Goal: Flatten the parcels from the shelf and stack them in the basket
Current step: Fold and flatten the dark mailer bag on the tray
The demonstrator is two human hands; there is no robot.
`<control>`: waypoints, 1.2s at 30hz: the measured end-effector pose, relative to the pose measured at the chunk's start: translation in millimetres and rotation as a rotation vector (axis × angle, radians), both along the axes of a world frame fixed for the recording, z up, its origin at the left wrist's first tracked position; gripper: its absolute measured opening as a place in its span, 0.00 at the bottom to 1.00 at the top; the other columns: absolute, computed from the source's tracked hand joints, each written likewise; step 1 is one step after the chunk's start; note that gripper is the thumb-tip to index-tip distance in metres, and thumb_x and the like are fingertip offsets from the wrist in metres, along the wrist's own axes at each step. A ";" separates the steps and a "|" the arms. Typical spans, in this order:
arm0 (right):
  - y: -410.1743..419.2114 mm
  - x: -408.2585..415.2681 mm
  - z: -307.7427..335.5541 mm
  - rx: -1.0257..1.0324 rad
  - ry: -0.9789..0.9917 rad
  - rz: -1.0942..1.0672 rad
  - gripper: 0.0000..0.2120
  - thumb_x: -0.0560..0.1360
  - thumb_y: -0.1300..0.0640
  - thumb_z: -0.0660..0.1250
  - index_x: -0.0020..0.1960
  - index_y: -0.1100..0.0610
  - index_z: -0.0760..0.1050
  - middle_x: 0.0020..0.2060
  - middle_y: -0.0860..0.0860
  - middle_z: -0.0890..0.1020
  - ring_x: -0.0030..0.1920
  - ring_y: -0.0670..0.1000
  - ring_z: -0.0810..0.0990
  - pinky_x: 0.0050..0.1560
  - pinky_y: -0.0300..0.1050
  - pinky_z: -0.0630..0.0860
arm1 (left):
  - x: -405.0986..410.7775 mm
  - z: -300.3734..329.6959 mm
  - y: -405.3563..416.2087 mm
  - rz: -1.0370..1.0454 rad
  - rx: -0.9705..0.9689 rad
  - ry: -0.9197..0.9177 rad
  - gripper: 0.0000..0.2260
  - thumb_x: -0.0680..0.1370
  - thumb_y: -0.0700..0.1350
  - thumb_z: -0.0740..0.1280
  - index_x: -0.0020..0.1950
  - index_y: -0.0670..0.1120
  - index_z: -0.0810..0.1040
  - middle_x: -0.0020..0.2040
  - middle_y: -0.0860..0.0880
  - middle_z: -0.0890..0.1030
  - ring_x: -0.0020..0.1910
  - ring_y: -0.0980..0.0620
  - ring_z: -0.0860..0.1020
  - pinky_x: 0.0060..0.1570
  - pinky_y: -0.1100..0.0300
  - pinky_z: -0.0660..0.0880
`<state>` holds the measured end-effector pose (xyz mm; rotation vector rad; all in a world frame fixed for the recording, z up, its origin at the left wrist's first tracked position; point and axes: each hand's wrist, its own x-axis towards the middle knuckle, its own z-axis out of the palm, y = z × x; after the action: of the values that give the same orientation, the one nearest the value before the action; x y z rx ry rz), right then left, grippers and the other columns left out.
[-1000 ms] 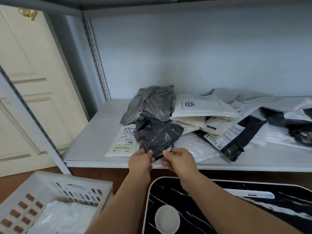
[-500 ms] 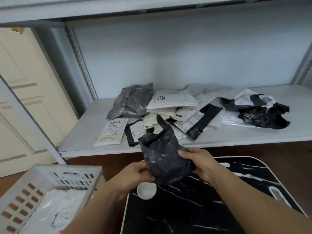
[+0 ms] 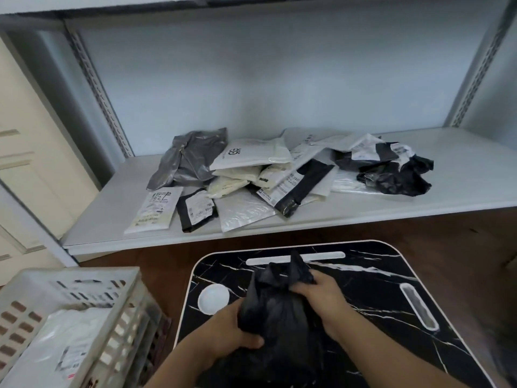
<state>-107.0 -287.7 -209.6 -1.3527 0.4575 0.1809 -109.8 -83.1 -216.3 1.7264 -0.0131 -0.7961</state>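
Observation:
A crumpled black plastic parcel rests on the black marble-patterned table right in front of me. My left hand grips its lower left side, thumb curled over the bottom edge. My right hand grips its upper right part. On the grey shelf lies a pile of several parcels in white, cream, grey and black. The white slotted basket stands at lower left with white parcels lying flat inside.
A round white disc is set into the table's left part, with slot cutouts at its far and right edges. A cream door stands left of the shelf. Brown floor shows between the shelf and the table.
Both hands pulled the black parcel off the shelf and brought it down toward me onto the black table. The view pulled back and tilted down, and the basket shows more.

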 end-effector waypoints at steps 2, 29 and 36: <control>-10.0 11.0 -7.0 0.108 0.094 -0.201 0.09 0.74 0.59 0.72 0.51 0.64 0.80 0.44 0.61 0.85 0.46 0.60 0.83 0.49 0.52 0.79 | 4.0 -4.5 3.1 -0.033 0.109 -0.126 0.26 0.64 0.36 0.75 0.58 0.52 0.76 0.51 0.52 0.84 0.53 0.54 0.81 0.58 0.53 0.76; 8.3 14.7 -87.7 -1.520 -0.325 0.288 0.20 0.77 0.44 0.56 0.58 0.51 0.82 0.61 0.52 0.80 0.64 0.56 0.77 0.62 0.54 0.73 | 17.7 -79.4 -11.5 0.453 0.790 -0.442 0.24 0.81 0.54 0.56 0.75 0.47 0.62 0.71 0.46 0.68 0.68 0.46 0.68 0.63 0.51 0.67; 41.5 16.8 -127.4 -1.601 -0.436 0.562 0.28 0.82 0.39 0.43 0.72 0.51 0.68 0.72 0.53 0.70 0.74 0.56 0.62 0.68 0.60 0.57 | 20.2 -120.8 -7.0 -0.082 0.981 -0.846 0.25 0.83 0.56 0.40 0.75 0.48 0.62 0.74 0.46 0.67 0.76 0.45 0.55 0.70 0.46 0.52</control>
<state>-90.2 -246.2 -337.0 -2.9911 -0.3134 -0.0819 -89.7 -90.1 -337.1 2.9038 -0.3116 -0.0144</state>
